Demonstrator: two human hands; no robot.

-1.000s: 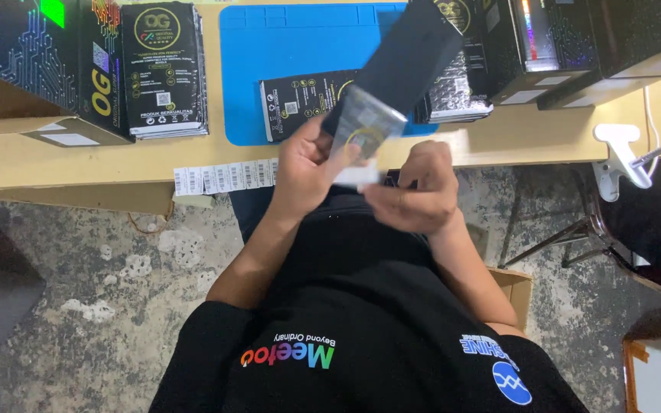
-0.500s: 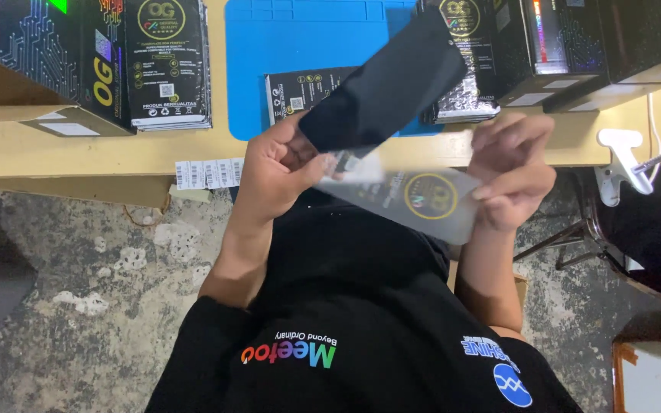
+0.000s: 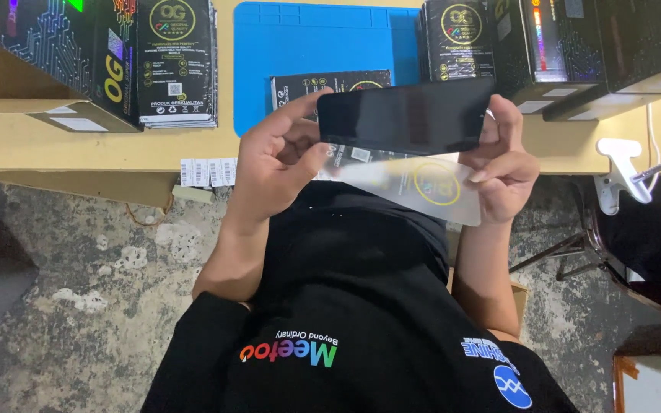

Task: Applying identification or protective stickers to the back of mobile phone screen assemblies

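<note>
One dark screen panel [image 3: 405, 117] and one clear sleeve [image 3: 422, 183] sit pinched between left hand [image 3: 273, 164] and right hand [image 3: 503, 164], each grip closed.

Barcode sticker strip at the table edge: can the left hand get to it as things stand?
Probably yes. The sticker strip lies bare just beside the left hand, nothing between them, but that hand pinches the dark glass panel, so it would have to let go first.
</note>
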